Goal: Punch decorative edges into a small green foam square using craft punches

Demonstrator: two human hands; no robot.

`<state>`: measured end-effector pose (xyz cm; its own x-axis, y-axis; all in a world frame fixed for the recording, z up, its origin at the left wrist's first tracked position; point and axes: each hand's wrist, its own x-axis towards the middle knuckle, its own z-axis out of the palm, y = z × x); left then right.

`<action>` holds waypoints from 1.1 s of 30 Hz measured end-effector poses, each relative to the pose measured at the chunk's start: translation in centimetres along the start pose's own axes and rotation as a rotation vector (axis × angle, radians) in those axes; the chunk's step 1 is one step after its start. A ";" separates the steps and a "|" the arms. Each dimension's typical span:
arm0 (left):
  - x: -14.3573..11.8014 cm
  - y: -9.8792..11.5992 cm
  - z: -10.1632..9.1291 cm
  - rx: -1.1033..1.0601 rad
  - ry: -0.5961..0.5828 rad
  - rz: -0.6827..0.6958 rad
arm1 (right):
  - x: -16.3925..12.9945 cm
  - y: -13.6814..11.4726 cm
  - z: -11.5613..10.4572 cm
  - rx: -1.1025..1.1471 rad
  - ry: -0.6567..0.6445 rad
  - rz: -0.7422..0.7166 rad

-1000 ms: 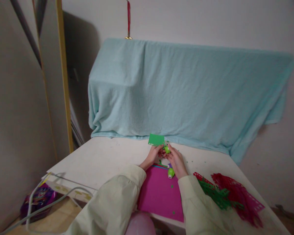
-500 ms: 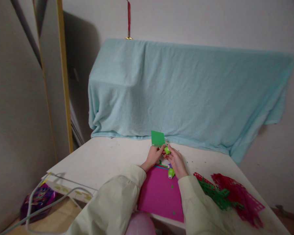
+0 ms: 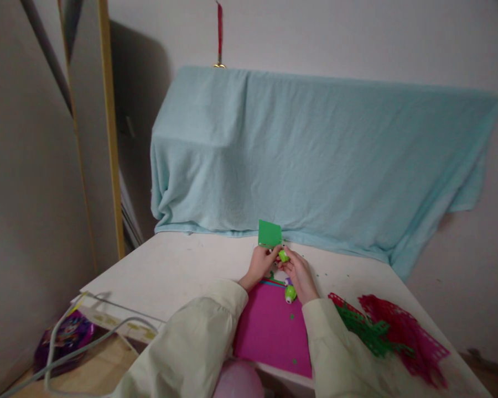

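Observation:
In the head view, my left hand (image 3: 260,262) is closed on the lower edge of a green paper sheet (image 3: 269,233), which stands up from its fingertips. My right hand (image 3: 297,273) grips a small lime-green craft punch (image 3: 283,256) at that lower edge. Both hands meet over the table, fingertips nearly touching. Below the right hand, a second lime-green craft punch (image 3: 290,294) lies on a magenta sheet (image 3: 271,326), with a purple one (image 3: 288,281) partly hidden beside it. Tiny green cut-outs dot the magenta sheet.
Red, green and magenta paper remnants full of holes (image 3: 398,331) are heaped at the table's right. A light-blue cloth (image 3: 315,160) hangs along the back of the white table (image 3: 182,265). At lower left are a grey cable (image 3: 83,348) and a purple package (image 3: 62,340).
The green sheet has shifted very slightly to the right and upward at my fingertips. Both hands stay in almost the same place with the same hold.

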<state>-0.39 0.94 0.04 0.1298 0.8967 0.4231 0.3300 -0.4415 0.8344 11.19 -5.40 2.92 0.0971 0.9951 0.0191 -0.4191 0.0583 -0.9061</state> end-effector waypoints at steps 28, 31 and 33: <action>-0.2 -0.6 0.3 0.059 0.011 0.093 | -0.2 -0.1 0.3 -0.065 0.024 -0.031; -0.2 -0.6 0.3 0.061 0.014 0.094 | 0.0 0.1 0.1 -0.068 0.027 -0.048; -0.3 -0.6 0.3 0.064 0.012 0.092 | 0.2 0.3 0.0 -0.073 0.036 -0.060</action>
<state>-0.34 0.96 -0.64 0.1516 0.8517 0.5017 0.3759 -0.5191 0.7676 11.12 -5.17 2.63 0.1527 0.9864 0.0602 -0.3452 0.1103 -0.9320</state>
